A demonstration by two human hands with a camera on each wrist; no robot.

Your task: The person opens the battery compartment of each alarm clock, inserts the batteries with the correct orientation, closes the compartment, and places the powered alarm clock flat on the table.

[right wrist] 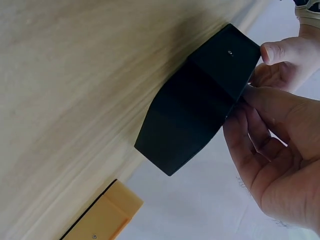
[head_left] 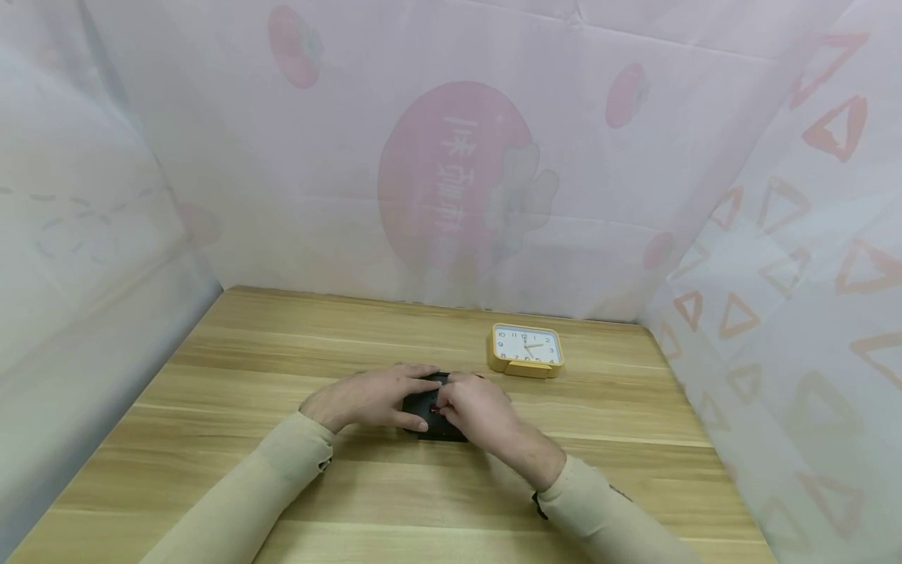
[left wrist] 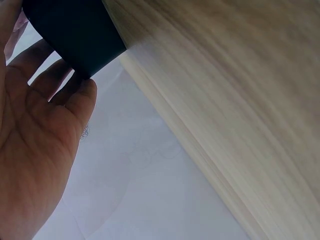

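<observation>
L hand (head_left: 369, 398) sits mid-counter (head_left: 211, 376), fingers (head_left: 420, 370) curled over the far and left edges of a black box (head_left: 431, 417), thumb on its near side, gripping it. Box lies flat on the counter btwn both hands. R hand (head_left: 475, 407) covers the box's right part, fingers (right wrist: 250, 125) bent round its edge, holding it too. Far right of the hands, close by but not touching, a yellow clock (head_left: 526, 349) stands w/ white face.

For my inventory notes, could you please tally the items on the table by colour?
Black: 1, the black box, held between the left hand and right hand.
Yellow: 1, the yellow clock, standing behind them.
Total: 2.
</observation>
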